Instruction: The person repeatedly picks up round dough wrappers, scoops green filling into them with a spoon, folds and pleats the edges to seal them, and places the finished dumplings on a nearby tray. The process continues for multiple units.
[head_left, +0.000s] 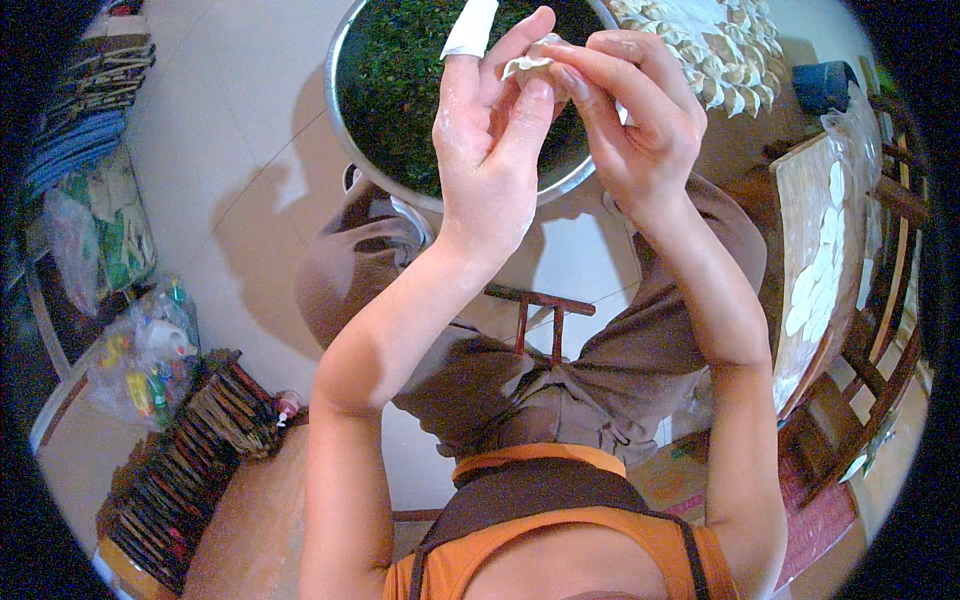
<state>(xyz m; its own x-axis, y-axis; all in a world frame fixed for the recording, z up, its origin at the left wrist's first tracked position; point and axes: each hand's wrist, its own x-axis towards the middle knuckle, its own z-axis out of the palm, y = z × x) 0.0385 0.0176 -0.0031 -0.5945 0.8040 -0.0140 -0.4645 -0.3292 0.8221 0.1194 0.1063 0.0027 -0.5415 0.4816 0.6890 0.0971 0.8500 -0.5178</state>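
Between my two hands, above a big round metal basin (346, 135), is a small piece of white dough with a wavy, pleated edge (529, 64). My left hand (487, 142) holds it from below with the thumb against it; a white wrap (472, 30) covers one of its fingers. The thumb and forefinger of my right hand (645, 124) pinch the dough's right side. Dark green chopped filling (390, 97) lies in the basin. Many folded dumplings (731, 56) rest on a floured surface at the upper right. What is inside the held dough is hidden.
On the right, a wooden board (799, 195) bears many flat round dough wrappers (817, 277). A blue container (823, 86) stands beyond it. To the left are a plastic bag of bottles (154, 352) and stacked dark sticks (187, 472). A wooden stool part (555, 304) shows between the knees.
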